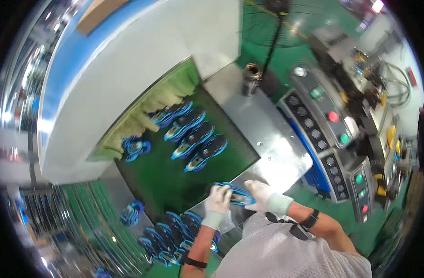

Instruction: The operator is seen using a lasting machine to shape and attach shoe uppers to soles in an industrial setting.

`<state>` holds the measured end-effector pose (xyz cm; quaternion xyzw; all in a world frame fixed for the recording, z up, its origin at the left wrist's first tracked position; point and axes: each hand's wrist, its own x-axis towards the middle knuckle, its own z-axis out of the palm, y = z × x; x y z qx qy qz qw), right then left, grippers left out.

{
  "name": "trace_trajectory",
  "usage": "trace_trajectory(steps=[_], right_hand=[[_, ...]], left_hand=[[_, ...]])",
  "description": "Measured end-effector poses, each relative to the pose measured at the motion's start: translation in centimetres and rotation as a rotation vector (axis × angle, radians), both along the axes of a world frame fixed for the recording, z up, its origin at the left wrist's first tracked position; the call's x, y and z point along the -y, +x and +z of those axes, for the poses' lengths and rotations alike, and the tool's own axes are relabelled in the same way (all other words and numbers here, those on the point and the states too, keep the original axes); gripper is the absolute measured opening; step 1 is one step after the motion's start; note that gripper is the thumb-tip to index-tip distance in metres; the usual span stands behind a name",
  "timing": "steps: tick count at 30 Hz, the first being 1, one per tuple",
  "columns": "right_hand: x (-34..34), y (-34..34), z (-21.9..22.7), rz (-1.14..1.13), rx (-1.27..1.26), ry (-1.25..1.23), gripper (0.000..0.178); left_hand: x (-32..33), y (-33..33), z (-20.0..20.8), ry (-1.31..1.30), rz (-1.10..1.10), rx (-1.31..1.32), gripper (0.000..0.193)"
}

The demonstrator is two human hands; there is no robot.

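A blue-edged shoe upper with a pale inside is held between my hands, close in front of my body. My left hand, in a white glove, has its fingers closed round the left end. At the other end my right hand, also gloved in white, grips the side with its thumb and fingers. Beyond them, several blue and black shoe uppers lie in a slanted row on a dark green conveyor belt. Another blue upper sits apart, beside the green curtain.
A green fringed curtain hangs at the mouth of a white machine housing. More uppers are packed together at lower left, near wire racks. Right of the metal tabletop stand control panels with coloured buttons.
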<state>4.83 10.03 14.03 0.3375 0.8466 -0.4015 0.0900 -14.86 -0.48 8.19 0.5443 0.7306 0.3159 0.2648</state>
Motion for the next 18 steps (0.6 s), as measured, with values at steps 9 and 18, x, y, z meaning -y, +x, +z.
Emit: trace_trajectory(steps=[9, 18], right_hand=[[1.6, 24.7, 6.5, -0.963, -0.232, -0.074, 0.051], [17.8, 43.0, 8.6, -1.633, -1.528, -0.239, 0.066]], left_hand=[[-16.0, 25.1, 14.5, 0.435, -0.869, 0.327, 0.031], [-18.5, 48.0, 19.1, 0.322, -1.032, 0.608, 0.046]])
